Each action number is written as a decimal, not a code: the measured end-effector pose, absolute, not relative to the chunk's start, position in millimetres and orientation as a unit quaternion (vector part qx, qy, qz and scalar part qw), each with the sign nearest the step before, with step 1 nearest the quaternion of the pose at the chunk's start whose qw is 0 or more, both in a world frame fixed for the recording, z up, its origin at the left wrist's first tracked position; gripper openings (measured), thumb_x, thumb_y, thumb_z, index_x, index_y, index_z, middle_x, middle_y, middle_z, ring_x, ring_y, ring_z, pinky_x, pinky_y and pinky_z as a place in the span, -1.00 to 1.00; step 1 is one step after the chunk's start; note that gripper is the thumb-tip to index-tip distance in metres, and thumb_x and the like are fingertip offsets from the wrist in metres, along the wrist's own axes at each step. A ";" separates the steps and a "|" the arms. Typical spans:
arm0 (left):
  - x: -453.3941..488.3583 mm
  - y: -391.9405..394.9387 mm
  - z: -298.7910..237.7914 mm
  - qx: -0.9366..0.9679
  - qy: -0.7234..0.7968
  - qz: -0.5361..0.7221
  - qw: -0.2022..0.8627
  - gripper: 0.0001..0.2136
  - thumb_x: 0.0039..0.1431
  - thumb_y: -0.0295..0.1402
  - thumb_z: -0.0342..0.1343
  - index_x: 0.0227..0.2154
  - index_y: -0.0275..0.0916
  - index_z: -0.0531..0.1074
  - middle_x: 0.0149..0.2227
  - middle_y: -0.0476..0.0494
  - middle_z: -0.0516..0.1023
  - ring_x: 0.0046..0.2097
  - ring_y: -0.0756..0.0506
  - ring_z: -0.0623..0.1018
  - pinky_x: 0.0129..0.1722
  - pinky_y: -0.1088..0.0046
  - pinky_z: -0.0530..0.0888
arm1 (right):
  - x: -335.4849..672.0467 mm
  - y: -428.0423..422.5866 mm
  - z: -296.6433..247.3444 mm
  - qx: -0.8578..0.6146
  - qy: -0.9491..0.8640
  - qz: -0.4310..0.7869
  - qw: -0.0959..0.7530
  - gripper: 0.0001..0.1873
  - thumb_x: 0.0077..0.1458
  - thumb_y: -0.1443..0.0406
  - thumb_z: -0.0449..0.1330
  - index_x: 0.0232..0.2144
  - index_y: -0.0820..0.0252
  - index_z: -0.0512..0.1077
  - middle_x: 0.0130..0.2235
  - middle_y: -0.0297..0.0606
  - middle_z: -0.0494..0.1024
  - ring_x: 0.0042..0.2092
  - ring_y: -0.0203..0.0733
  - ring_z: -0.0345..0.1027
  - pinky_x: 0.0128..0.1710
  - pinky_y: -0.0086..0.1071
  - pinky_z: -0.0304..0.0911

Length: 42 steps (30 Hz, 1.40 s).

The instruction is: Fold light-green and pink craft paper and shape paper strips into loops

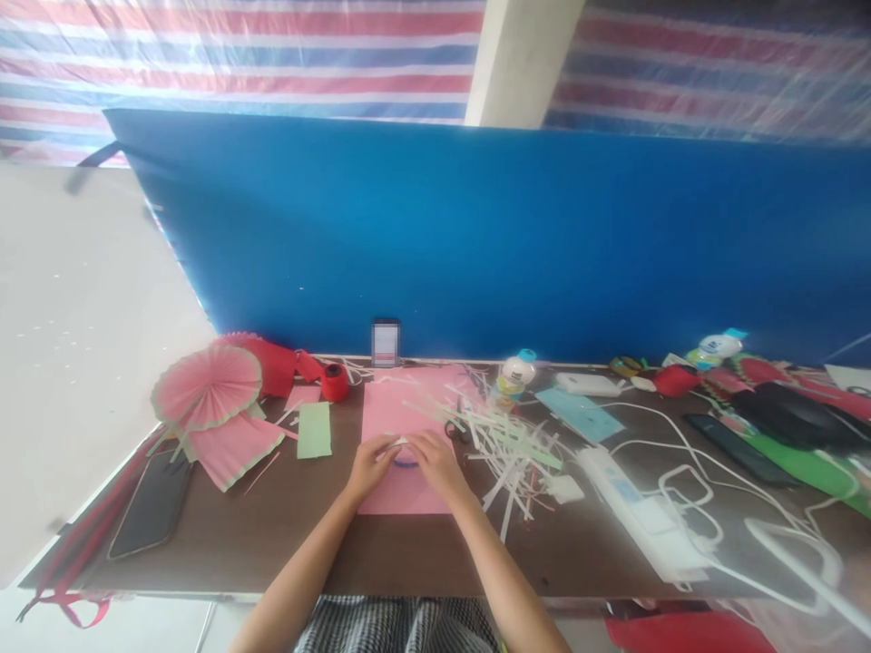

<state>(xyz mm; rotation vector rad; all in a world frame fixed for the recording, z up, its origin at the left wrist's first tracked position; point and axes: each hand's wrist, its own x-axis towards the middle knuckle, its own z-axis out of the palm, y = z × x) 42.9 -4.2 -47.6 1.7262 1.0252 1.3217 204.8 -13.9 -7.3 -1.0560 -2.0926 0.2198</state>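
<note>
My left hand (371, 465) and my right hand (436, 461) meet over a pink paper sheet (415, 499) on the dark table. Their fingers are bent together around a small white piece (401, 441), which looks like a paper strip; most of it is hidden. Just below the fingertips a dark blue curved thing (406, 465) shows against the pink sheet, too small to name. Right of my right hand, dark scissors (455, 431) lie at the edge of a heap of thin white and pale green paper strips (507, 453).
Pink folded paper fans (208, 390), a red spool (334, 383) and a green paper piece (314, 431) lie left, near a phone (151, 503). Another phone (386, 344) leans on the blue partition (435, 236). To the right are a bottle (515, 376) and a power strip (643, 517) with cables.
</note>
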 end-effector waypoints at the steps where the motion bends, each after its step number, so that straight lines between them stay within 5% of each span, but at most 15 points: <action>1: 42.7 -4.9 -48.2 0.655 0.401 0.521 0.372 -0.74 0.04 -0.25 0.06 -0.25 -0.26 0.48 -0.24 -0.20 0.53 -0.21 -0.11 0.49 -0.18 0.37 0.41 | 203.6 -15.3 -7.9 -0.417 -0.814 0.101 0.391 -0.75 0.14 0.34 -0.02 -0.18 0.10 0.40 -0.30 -0.21 0.45 -0.21 -0.17 0.29 -0.21 -0.28 0.23; 13: 35.6 -5.7 -41.7 0.576 0.381 0.485 0.537 -0.75 -0.04 -0.24 0.14 -0.34 -0.29 0.53 -0.27 -0.19 0.56 -0.19 -0.17 0.51 -0.15 0.34 0.41 | 197.3 -24.1 -10.7 -0.433 -0.765 0.184 0.440 -0.82 0.09 0.30 0.04 -0.30 0.09 0.43 -0.36 -0.24 0.44 -0.26 -0.20 0.31 -0.25 -0.31 0.25; 30: 38.7 -1.5 -56.3 0.389 0.375 0.554 0.634 -0.71 -0.20 -0.19 0.25 -0.49 -0.35 0.50 -0.39 -0.22 0.54 -0.33 -0.08 0.50 -0.25 0.36 0.40 | 201.2 -26.0 -5.4 -0.483 -0.657 0.317 0.484 -0.79 0.01 0.20 0.09 -0.39 0.21 0.43 -0.38 -0.23 0.48 -0.32 -0.22 0.37 -0.36 -0.40 0.29; 35: 32.6 -3.2 -45.6 0.413 0.375 0.559 0.614 -0.68 -0.14 -0.11 0.18 -0.60 -0.34 0.44 -0.55 -0.09 0.44 -0.46 0.02 0.42 -0.39 0.46 0.36 | 216.0 -25.3 -12.9 -0.501 -0.619 0.409 0.446 -0.69 0.03 0.13 0.05 -0.31 0.24 0.40 -0.48 -0.28 0.46 -0.48 -0.26 0.35 -0.53 -0.42 0.28; 42: 56.5 -29.8 16.5 0.646 0.348 0.475 0.485 -0.84 -0.10 -0.27 0.19 -0.47 -0.24 0.55 -0.51 -0.10 0.46 -0.41 -0.02 0.43 -0.36 0.46 0.36 | 212.1 -59.4 -0.6 -0.481 -0.647 0.345 0.481 -0.72 0.09 0.16 0.01 -0.26 0.17 0.41 -0.19 -0.16 0.43 -0.14 -0.17 0.32 -0.16 -0.33 0.26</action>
